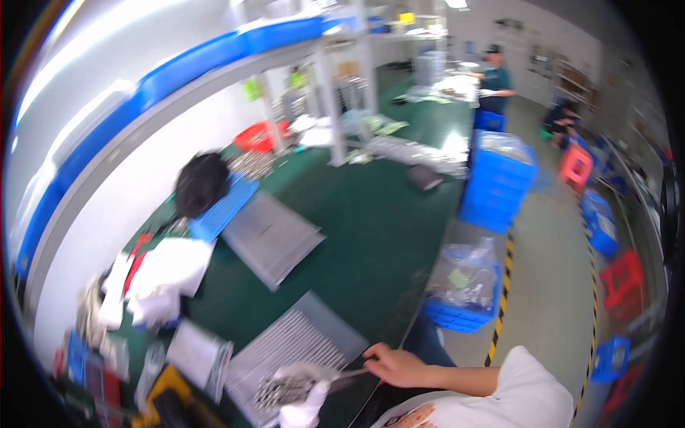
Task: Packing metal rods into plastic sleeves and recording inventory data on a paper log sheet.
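The bare right hand [397,367], over the counter's near edge, looks narrowed to a pinch on the drawn-out end of a pale, thin, plastic-looking bag [305,370]. The bag lies just left of the hand on the dark green, smooth-topped counter [378,235], over a flat, pale grey striped sheet [300,339]. A heap of small, silvery metal parts [275,392] sits at the bag's far end from the hand; blur hides whether they are inside. What may be the left hand [303,412], a blurred white shape, is farther left and lower; its grip I cannot tell. The bag should be light, limp and slippery, the parts hard and comparatively heavy; a gathered end gives purchase, with support best under the heap.
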{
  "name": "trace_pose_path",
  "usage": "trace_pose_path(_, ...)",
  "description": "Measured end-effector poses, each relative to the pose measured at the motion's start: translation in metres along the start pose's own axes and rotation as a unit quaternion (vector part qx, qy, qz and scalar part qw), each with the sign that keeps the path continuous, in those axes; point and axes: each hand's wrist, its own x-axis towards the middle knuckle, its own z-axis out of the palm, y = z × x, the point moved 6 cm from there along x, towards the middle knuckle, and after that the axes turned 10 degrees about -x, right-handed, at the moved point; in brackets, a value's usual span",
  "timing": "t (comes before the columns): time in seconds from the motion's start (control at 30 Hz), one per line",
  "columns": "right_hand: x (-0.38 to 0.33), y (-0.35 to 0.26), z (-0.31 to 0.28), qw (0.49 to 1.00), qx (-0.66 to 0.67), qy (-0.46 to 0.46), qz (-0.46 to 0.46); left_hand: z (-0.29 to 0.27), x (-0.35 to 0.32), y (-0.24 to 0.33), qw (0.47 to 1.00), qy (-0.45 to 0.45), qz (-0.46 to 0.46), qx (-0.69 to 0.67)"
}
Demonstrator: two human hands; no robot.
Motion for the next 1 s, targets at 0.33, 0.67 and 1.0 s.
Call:
trace_pose_path(0.33, 0.007, -0.03, 0.036, 0.951, 0.103, 0.071, -0.284, -0.004, -0.015, 0.0, 0.971, 0.135, 0.08, 0.182)
trace_pose_path(0.67, 0.02, -0.038, 0.041, 0.969, 0.141, -0.169, -0.109, 0.043, -0.011, 0.009, 0.959, 0.134, 0.062, 0.243)
trace_pose_path(1.0, 0.033, 0.003, 0.03, 0.959, 0.018, 0.133, -0.248, 0.074, 0.02, 0.018, 0.95, 0.02, 0.144, 0.275)
